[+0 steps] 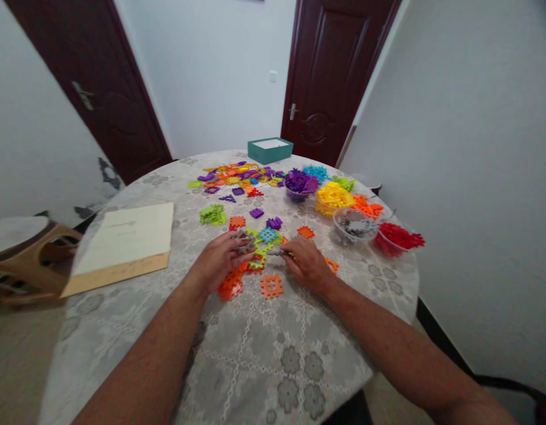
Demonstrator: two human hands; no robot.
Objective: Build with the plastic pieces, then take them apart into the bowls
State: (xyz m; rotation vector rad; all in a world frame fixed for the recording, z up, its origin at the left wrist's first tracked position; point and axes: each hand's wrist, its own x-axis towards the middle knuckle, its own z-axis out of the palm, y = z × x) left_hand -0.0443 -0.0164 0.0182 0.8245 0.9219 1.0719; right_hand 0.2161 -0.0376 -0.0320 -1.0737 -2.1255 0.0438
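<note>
Both my hands rest on a round table among flat plastic interlocking tiles. My left hand (219,260) has its fingers curled on a grey tile (245,243) at the left edge of a small joined cluster of lime, blue and orange tiles (262,247). My right hand (306,262) pinches another small grey tile (276,252) at the cluster's right side. Loose orange tiles (271,285) lie just in front of my hands, and more orange ones (231,285) sit under my left wrist.
Bowls of purple (299,183), yellow (332,198), grey (353,225) and red tiles (396,238) line the right side. A scattered pile of mixed tiles (237,177) and a teal box (270,149) lie far back. A flat cardboard box (124,245) sits left. A wooden chair (25,260) stands beside the table.
</note>
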